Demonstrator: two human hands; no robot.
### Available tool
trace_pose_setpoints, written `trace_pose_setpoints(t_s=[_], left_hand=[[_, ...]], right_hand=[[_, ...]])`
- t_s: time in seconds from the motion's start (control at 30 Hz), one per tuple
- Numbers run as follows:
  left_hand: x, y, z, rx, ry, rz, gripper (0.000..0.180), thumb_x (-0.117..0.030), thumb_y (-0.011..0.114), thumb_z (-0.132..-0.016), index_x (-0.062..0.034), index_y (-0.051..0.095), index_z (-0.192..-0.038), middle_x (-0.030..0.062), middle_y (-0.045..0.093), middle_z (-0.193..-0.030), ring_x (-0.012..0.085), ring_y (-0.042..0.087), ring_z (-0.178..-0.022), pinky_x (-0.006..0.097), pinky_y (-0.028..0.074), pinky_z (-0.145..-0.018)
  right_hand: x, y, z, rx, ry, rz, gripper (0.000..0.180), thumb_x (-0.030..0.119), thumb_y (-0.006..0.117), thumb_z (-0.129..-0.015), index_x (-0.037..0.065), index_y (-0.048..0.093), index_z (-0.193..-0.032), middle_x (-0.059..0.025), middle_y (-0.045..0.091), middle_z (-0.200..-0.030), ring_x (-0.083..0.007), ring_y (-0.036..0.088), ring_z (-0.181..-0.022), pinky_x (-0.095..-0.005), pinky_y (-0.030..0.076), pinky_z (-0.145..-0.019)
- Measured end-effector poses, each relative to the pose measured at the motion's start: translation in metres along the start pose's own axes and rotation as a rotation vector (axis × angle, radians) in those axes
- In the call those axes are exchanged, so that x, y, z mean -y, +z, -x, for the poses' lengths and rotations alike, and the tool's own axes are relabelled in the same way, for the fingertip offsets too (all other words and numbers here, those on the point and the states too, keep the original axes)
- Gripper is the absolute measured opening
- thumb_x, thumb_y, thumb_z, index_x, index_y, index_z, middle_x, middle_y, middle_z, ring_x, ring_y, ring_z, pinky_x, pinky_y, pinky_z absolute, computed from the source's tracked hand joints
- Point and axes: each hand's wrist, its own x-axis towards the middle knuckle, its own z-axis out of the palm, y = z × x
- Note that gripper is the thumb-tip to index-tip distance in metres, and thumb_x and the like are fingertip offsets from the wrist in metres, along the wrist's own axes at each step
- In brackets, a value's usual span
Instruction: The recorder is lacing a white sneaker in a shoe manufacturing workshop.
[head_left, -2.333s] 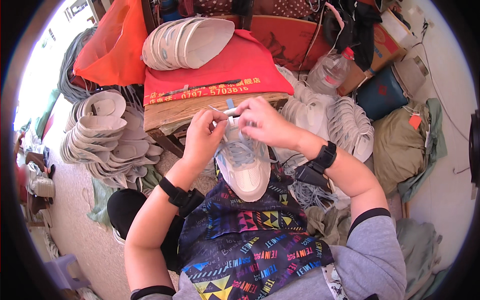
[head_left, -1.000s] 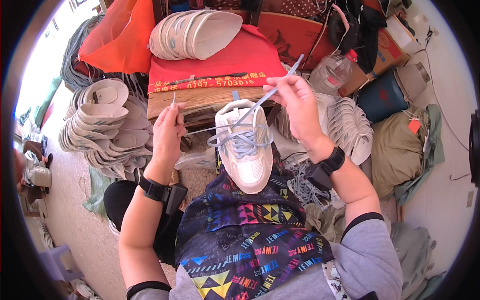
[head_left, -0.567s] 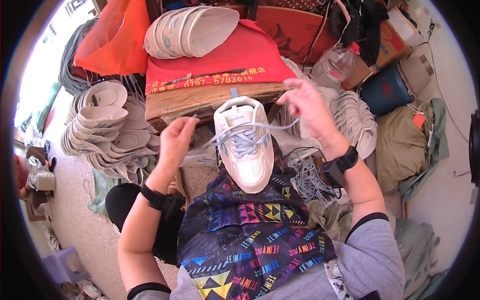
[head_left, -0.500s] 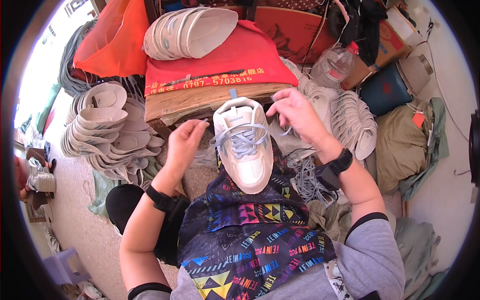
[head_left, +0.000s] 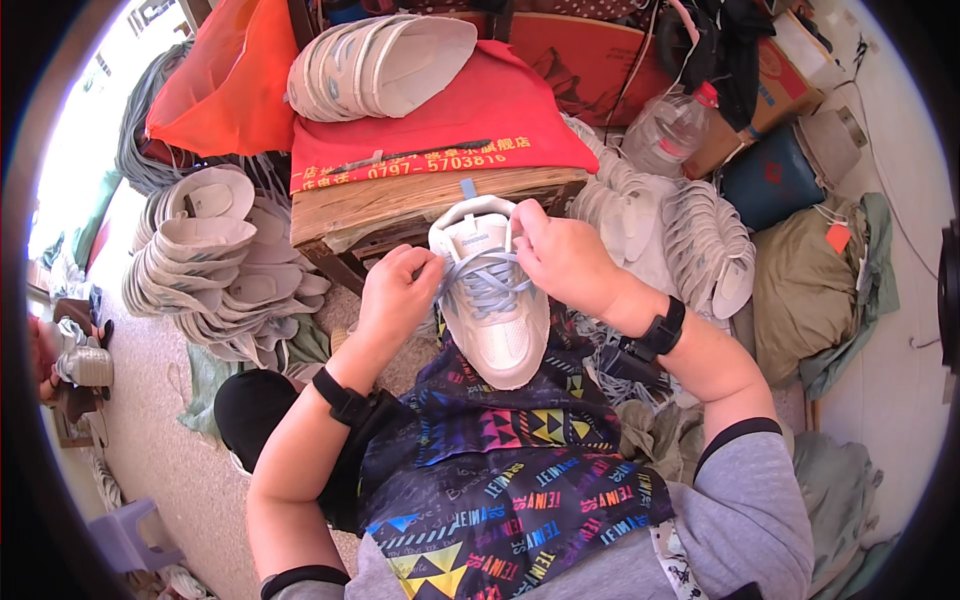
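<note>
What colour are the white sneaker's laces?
The flat fabric laces are pale grey-blue, clearest in the head view.

Both arms in view, elbows bent and out wide, forearms converging. Left forearm (head_left: 308, 435) bare, runs up and right; left wrist (head_left: 366, 356) roughly in line with it. Left hand (head_left: 402, 290): fingers (head_left: 408, 260) curled, tips bunched toward the midline. Right forearm (head_left: 715, 360) bare, runs up and left, flatter than the left. Right hand (head_left: 572, 262): back of hand up, fingers bent, tips pointing inward. Hands near each other, not touching; right sits slightly higher in view. Can't tell if either set of tips is pinched.
</note>
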Motion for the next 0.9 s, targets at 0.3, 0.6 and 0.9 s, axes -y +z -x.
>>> trace_pose_setpoints(t_s=[0.3, 0.6, 0.9], left_hand=[[-0.025, -0.007, -0.012, 0.066, 0.111, -0.342, 0.018, -0.018, 0.059, -0.086, -0.0023, 0.064, -0.079, 0.0155, 0.060, -0.080, 0.0361, 0.060, -0.077, 0.043, 0.048, -0.066], [-0.026, -0.001, -0.017, 0.198, 0.046, -0.359, 0.025, -0.023, 0.056, -0.087, -0.0018, 0.064, -0.077, 0.0184, 0.060, -0.082, 0.0391, 0.060, -0.082, 0.047, 0.048, -0.071], [-0.016, -0.005, -0.028, 0.369, -0.549, 0.487, 0.022, -0.023, 0.060, -0.090, -0.0076, 0.061, -0.075, -0.0049, 0.050, -0.064, 0.0057, 0.041, -0.054, 0.023, 0.031, -0.050]], right_hand=[[-0.008, -0.013, -0.016, 0.210, -0.069, 0.025, 0.027, 0.009, 0.054, -0.088, 0.006, 0.049, -0.114, -0.0164, 0.066, -0.078, -0.0348, 0.066, -0.074, -0.0463, 0.051, -0.065], [-0.033, -0.039, -0.048, 0.526, 0.006, -0.250, 0.029, 0.016, 0.068, -0.083, 0.007, 0.061, -0.110, -0.0038, 0.063, -0.072, -0.0157, 0.061, -0.067, -0.0326, 0.047, -0.062], [-0.026, -0.033, -0.050, 0.387, -0.252, 0.051, 0.014, 0.024, 0.069, -0.083, 0.011, 0.070, -0.087, -0.0066, 0.052, -0.087, -0.0241, 0.053, -0.089, -0.0344, 0.042, -0.077]])
